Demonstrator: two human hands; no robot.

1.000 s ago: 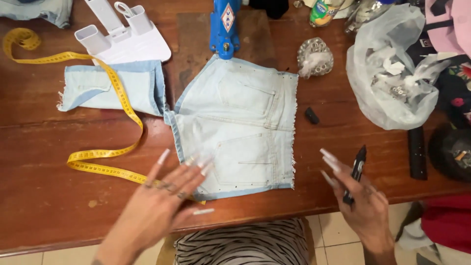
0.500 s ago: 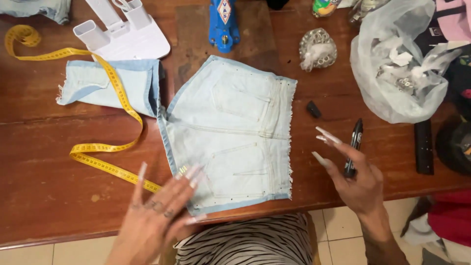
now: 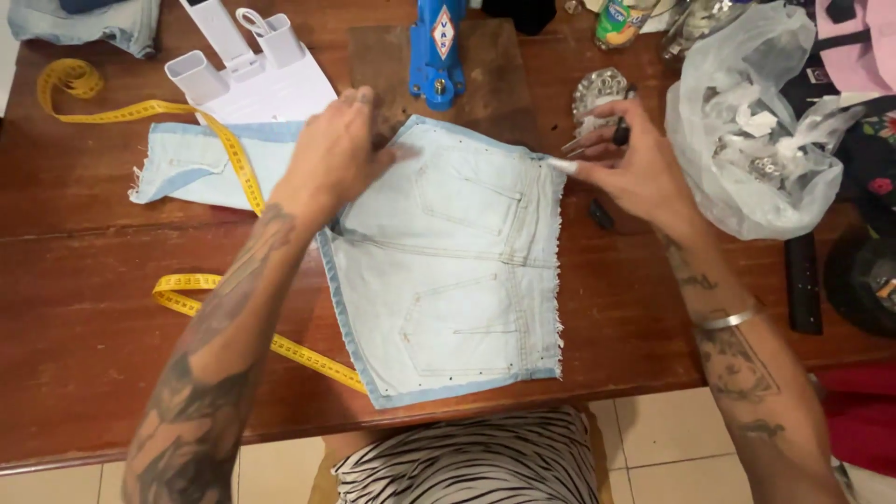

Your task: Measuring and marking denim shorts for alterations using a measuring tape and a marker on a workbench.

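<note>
Light blue denim shorts (image 3: 448, 271) lie flat on the wooden table (image 3: 84, 327), waistband to the left, frayed hems to the right. My left hand (image 3: 331, 159) presses down on the far left corner of the shorts at the waistband, fingers closed on the cloth. At the far right corner my right hand (image 3: 625, 163) touches the frayed hem with a fingertip while holding a black marker (image 3: 618, 131) between its fingers.
A yellow tape measure (image 3: 201, 285) runs across a cut-off denim piece (image 3: 182, 163) at left. Behind stand a white plastic holder (image 3: 247, 70) and a blue press tool (image 3: 437, 47). A clear plastic bag (image 3: 747, 121) lies at right, a dark object (image 3: 803, 280) beyond it.
Both hands moved from the near table edge up to the far edge of the shorts. The left hand now lies on the waistband corner, the right on the hem corner.
</note>
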